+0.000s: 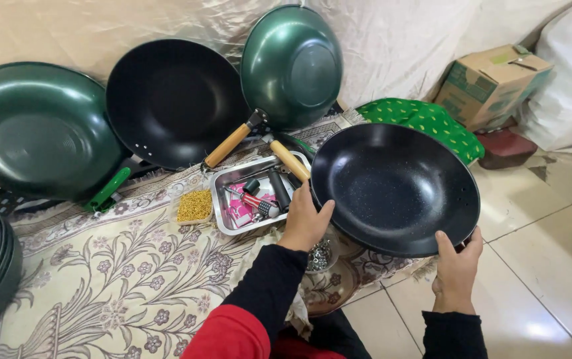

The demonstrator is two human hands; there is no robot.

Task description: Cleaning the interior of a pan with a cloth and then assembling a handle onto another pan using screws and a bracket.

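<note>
Green pan (36, 129) leaning at far left; steel tray (229, 199) of tools at centre. Left hand (306, 223) grips the black wok (396, 189) by its left rim, right hand (457, 269) its near rim, above the tiled floor (532, 266).

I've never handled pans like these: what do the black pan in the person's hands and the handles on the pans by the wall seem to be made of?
The black pan, held by the left hand and right hand, looks like metal with a dark, finely speckled non-stick coating and a dull sheen. The two tan handles look like pale wood, matte, with dark end caps. The green handle looks like glossy plastic, though that's a guess.
</note>
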